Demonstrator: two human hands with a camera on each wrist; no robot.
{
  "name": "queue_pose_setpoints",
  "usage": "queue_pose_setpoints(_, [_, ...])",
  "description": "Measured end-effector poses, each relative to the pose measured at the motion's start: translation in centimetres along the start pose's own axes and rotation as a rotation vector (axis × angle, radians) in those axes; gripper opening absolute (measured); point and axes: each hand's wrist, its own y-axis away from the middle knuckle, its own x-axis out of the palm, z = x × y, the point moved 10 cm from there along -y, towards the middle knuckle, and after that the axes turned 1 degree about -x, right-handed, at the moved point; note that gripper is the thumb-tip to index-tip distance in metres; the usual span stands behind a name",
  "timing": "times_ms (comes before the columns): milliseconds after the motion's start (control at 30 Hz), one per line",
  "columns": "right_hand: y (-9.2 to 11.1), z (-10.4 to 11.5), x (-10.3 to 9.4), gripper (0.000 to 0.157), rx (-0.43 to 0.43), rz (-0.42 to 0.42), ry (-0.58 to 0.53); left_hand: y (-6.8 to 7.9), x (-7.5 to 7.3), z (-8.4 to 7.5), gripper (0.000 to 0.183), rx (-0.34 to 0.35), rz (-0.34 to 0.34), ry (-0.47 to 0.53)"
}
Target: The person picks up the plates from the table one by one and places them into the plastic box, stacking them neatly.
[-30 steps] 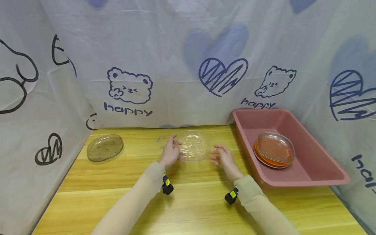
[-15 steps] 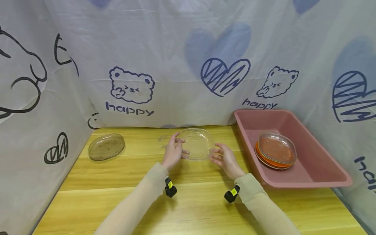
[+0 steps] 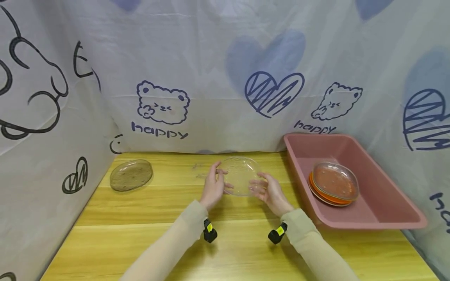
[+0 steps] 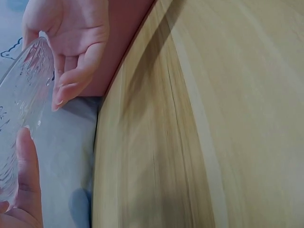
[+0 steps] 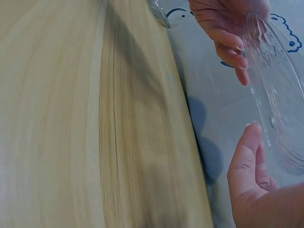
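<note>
A clear glass plate [image 3: 241,175] with a rippled surface is held up above the table between both hands. My left hand [image 3: 213,187] grips its left side, fingers showing through the glass. My right hand [image 3: 272,193] holds the right side, with its fingertips behind the plate. From the left wrist, the plate [image 4: 23,95] appears nearly edge-on, its rim between the right hand's [image 4: 71,33] thumb and fingers. From the right wrist, the left hand [image 5: 225,28] has the far end of the glass.
At the table's left back lies a brownish see-through oval plate [image 3: 131,175]. On the right, a pink bin [image 3: 379,187] contains a stack of orange plates [image 3: 316,191] topped by a clear plate [image 3: 335,181]. A printed cloth [image 3: 218,113] hangs behind the wooden table [image 3: 239,249].
My right hand has come from beside the plate to take hold of its right side. The plate's tilt has changed, and it has shifted slightly right with my left hand.
</note>
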Motion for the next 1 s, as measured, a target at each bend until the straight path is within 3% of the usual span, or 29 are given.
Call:
queue_pose_setpoints(233, [0.2,-0.1,0.1,0.054,0.006,0.007,0.052,0.5,0.9,0.2,0.049,-0.019,0.017,0.023])
queue_pose_setpoints(467, [0.1,0.0,0.2,0.042,0.003,0.014,0.057,0.7,1.5,0.3,0.050,-0.041,0.026,0.034])
queue_pose_setpoints(667, [0.0,-0.1,0.1,0.052,0.006,-0.004,0.028,0.8,2.0,0.6,0.050,-0.055,0.036,0.057])
queue_pose_setpoints(1000, [0.1,0.0,0.1,0.051,-0.016,-0.016,0.014,0.8,1.9,0.7,0.051,-0.048,0.027,0.042])
